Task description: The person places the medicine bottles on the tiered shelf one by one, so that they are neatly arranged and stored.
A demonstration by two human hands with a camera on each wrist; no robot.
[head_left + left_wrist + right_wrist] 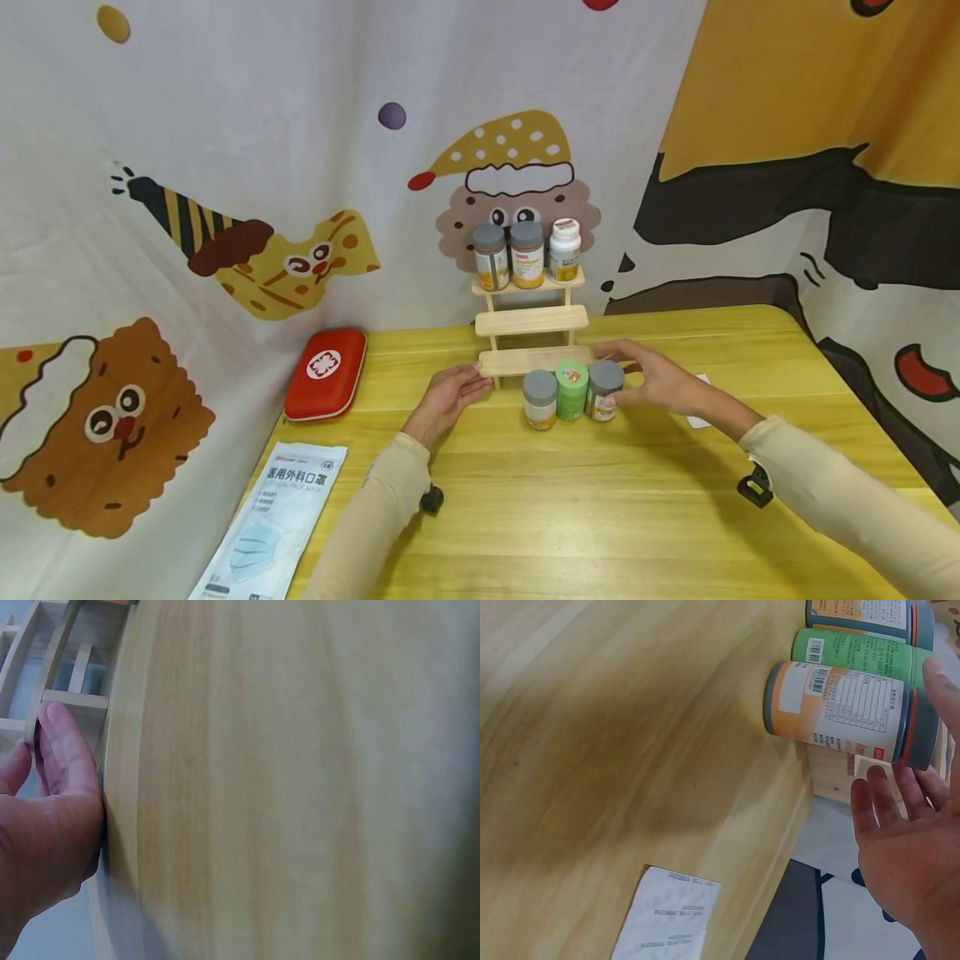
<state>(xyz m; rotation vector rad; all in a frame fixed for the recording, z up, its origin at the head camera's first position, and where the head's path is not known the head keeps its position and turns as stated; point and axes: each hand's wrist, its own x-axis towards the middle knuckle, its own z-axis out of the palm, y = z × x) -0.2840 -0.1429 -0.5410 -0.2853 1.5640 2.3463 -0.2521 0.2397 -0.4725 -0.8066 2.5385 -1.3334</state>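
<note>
A small three-tier wooden display stand (532, 320) stands on the table by the curtain. My left hand (448, 398) holds the left end of its lowest board, thumb and fingers on either side of the edge (34, 731). Three jars stand in a row before the stand: a grey-lidded jar (540, 400), a green jar (572, 390) and another grey-lidded jar (604, 390). My right hand (660, 379) is around the right-hand jar, its fingers spread loosely near the board's right end. In the right wrist view, the thumb lies by the lids, fingers beyond the jar (840, 712).
Two grey-lidded jars (527, 255) and a white bottle (565, 252) stand on the top board. A red zip case (326, 375) and a face mask packet (273, 521) lie at left. A white paper slip (667, 911) lies near the right forearm.
</note>
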